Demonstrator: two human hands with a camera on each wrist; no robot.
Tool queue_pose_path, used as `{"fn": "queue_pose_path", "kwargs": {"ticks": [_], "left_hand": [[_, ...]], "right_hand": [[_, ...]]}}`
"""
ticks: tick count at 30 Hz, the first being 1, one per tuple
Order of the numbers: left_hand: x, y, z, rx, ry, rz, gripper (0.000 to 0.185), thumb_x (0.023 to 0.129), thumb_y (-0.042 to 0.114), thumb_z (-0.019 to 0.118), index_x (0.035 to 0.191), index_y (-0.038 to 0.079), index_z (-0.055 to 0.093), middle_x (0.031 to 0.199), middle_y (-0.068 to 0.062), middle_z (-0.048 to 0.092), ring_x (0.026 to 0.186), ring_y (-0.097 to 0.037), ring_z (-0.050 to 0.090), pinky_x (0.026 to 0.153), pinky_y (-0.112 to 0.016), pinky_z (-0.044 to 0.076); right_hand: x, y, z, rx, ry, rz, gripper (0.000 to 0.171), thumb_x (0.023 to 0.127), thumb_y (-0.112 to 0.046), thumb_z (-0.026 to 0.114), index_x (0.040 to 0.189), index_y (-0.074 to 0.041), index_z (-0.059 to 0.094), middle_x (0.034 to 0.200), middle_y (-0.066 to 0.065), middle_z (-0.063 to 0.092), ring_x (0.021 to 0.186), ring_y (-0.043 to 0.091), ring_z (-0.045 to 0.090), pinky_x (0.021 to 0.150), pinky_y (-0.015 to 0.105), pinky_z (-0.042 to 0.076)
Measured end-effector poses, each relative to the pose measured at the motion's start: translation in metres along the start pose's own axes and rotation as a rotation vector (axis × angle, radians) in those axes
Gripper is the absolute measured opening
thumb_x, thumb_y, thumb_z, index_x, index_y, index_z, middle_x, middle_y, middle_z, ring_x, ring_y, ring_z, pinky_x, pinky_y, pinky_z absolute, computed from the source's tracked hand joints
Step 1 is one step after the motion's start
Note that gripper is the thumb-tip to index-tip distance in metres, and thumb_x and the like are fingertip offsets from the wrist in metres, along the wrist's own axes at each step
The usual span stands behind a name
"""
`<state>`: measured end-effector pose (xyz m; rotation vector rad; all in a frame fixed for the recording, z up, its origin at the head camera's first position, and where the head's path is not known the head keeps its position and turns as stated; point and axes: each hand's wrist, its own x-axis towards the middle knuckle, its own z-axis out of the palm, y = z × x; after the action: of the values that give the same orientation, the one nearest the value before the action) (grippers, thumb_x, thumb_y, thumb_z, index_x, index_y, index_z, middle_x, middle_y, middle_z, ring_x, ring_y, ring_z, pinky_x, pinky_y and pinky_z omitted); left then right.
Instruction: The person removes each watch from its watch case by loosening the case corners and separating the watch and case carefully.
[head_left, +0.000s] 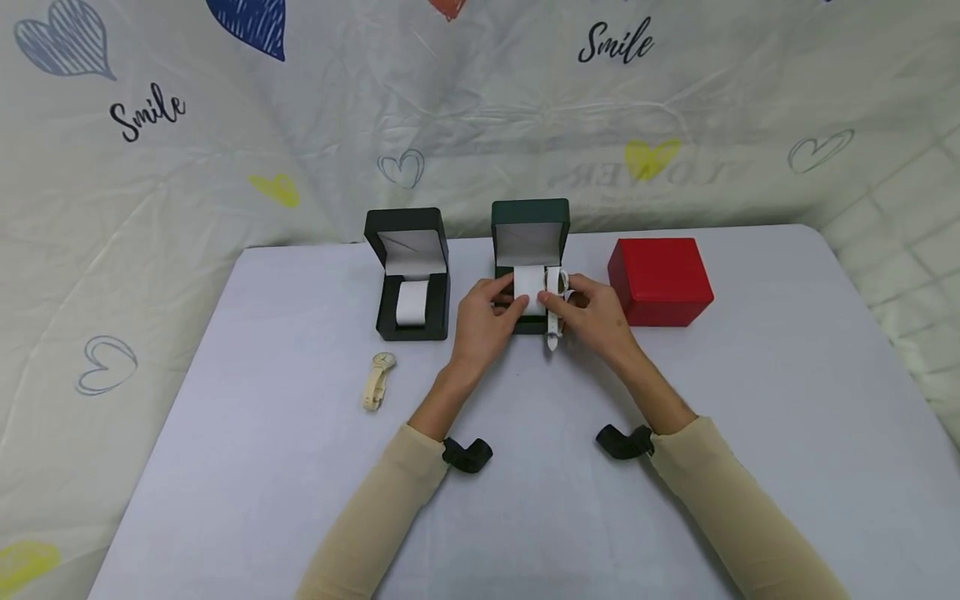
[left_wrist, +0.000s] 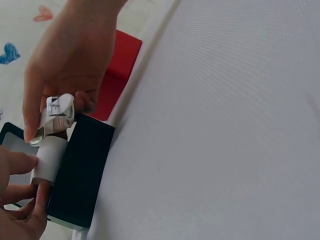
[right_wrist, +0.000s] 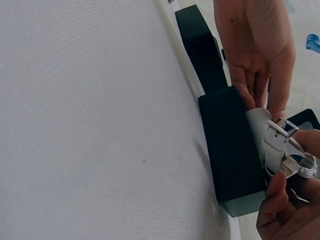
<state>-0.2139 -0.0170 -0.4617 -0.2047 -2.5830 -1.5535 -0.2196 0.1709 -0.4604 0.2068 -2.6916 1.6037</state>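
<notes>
A green watch box (head_left: pixel 531 212) stands with its lid up at the back middle of the table. My left hand (head_left: pixel 482 327) pinches the white cushion (head_left: pixel 528 282) at its left side, low over the box. At the cushion's right end, my right hand (head_left: pixel 600 318) holds a white watch (head_left: pixel 553 323) between thumb and fingers. Its strap end hangs toward me over the box's front edge. The left wrist view shows the watch (left_wrist: pixel 61 110) right against the end of the cushion (left_wrist: pixel 50 159). A silver buckle (right_wrist: pixel 286 129) shows in the right wrist view.
Left of the green box, a black watch box (head_left: pixel 405 220) stands with its lid up, holding a white cushion (head_left: pixel 412 303). A cream watch (head_left: pixel 377 383) lies in front of it. To the right sits a closed red box (head_left: pixel 663 279). A printed cloth (head_left: pixel 487 108) hangs behind the table.
</notes>
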Motion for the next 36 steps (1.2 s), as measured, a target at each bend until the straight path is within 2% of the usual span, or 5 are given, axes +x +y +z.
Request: {"fn": "queue_pose_path", "kwargs": {"ticks": [15, 19, 25, 30, 36], "left_hand": [[0.0028, -0.0029, 0.0023, 0.003, -0.041, -0.003, 0.048, 0.096, 0.008, 0.074, 0.142, 0.001, 0.062, 0.121, -0.015, 0.066, 0.103, -0.023, 0.07, 0.085, -0.024, 0.062], [0.0033, -0.0032, 0.0031, 0.013, -0.04, -0.007, 0.048, 0.096, 0.008, 0.074, 0.142, 0.001, 0.062, 0.12, -0.015, 0.066, 0.101, -0.023, 0.07, 0.082, -0.023, 0.061], [0.0031, -0.0019, 0.0029, 0.036, -0.022, -0.018, 0.047, 0.095, 0.01, 0.075, 0.14, 0.002, 0.064, 0.116, -0.014, 0.068, 0.097, -0.023, 0.072, 0.083, -0.025, 0.061], [0.003, -0.0029, 0.0027, 0.063, -0.016, -0.033, 0.045, 0.095, 0.013, 0.076, 0.138, 0.005, 0.066, 0.114, -0.012, 0.069, 0.096, -0.021, 0.073, 0.085, -0.027, 0.061], [0.0032, -0.0038, 0.0023, 0.071, -0.023, -0.038, 0.046, 0.096, 0.014, 0.075, 0.139, 0.005, 0.065, 0.115, -0.012, 0.069, 0.097, -0.021, 0.073, 0.086, -0.03, 0.062]], "right_hand": [[0.0005, 0.0022, 0.0014, -0.025, -0.001, 0.003, 0.037, 0.099, -0.032, 0.071, 0.123, -0.004, 0.071, 0.094, 0.009, 0.055, 0.076, 0.019, 0.049, 0.058, 0.023, 0.038], [0.0004, 0.0015, 0.0017, -0.022, 0.004, 0.006, 0.036, 0.099, -0.032, 0.072, 0.121, -0.004, 0.071, 0.087, 0.007, 0.054, 0.072, 0.016, 0.049, 0.057, 0.023, 0.038], [0.0014, 0.0017, 0.0029, -0.017, 0.002, 0.012, 0.033, 0.098, -0.033, 0.072, 0.115, -0.005, 0.071, 0.07, 0.002, 0.052, 0.067, 0.015, 0.049, 0.054, 0.024, 0.037], [0.0019, 0.0019, 0.0035, -0.003, -0.007, 0.016, 0.031, 0.098, -0.033, 0.073, 0.111, -0.004, 0.071, 0.068, 0.0, 0.051, 0.067, 0.015, 0.048, 0.054, 0.025, 0.036], [0.0021, 0.0022, 0.0038, -0.009, -0.013, 0.02, 0.035, 0.099, -0.035, 0.071, 0.115, -0.004, 0.068, 0.075, 0.005, 0.05, 0.071, 0.017, 0.048, 0.055, 0.025, 0.036]]}}
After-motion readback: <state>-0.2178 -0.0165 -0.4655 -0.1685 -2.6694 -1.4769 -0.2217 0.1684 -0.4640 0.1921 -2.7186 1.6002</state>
